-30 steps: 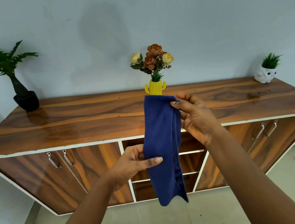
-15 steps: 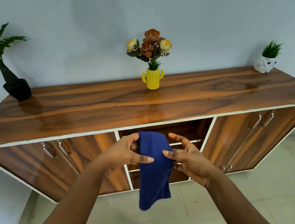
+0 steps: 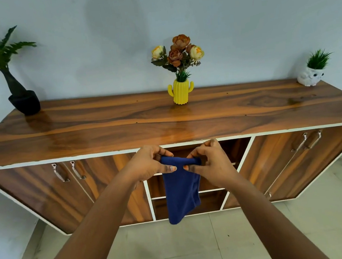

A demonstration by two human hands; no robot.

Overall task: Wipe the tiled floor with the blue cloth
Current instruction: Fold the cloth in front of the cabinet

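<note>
Blue cloth (image 3: 181, 192) hanging, left hand (image 3: 148, 163), right hand (image 3: 210, 161) pinching

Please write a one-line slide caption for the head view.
Both hands, left hand and right hand, pinch the blue cloth before wiping.

**Sideboard and floor**

Wooden sideboard (image 3: 123, 132) stands on tiled floor (image 3: 304, 220) against the wall. On its top: black potted plant (image 3: 24, 102) far left, yellow vase (image 3: 181, 91) far centre, white owl planter (image 3: 310, 76) far right.
</note>
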